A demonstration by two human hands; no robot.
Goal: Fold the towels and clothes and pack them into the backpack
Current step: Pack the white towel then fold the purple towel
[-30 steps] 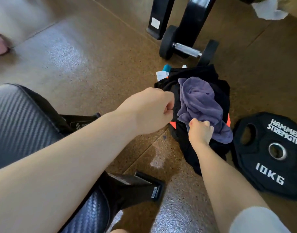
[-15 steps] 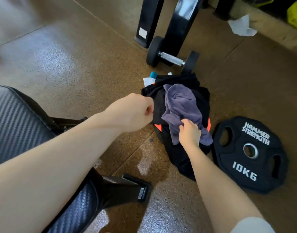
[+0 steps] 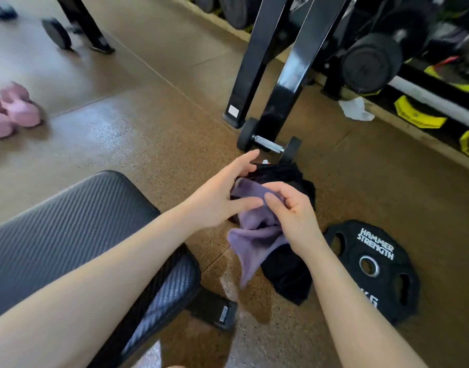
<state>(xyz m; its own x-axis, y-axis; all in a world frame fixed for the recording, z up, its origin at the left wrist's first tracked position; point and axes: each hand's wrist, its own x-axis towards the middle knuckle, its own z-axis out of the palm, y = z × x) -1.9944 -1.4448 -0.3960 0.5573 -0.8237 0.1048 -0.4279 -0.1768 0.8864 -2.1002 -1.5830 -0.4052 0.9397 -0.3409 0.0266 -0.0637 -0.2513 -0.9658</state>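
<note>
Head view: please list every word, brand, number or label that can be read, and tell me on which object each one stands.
"HAMMER STRENGTH": white raised letters on the black weight plate lying on the floor.
"KG": on the same plate, lower edge; the right forearm hides the number before it.
White sticker on the black frame leg: blank or too small to read.
Small tag on the bench foot: too blurred to read.
</note>
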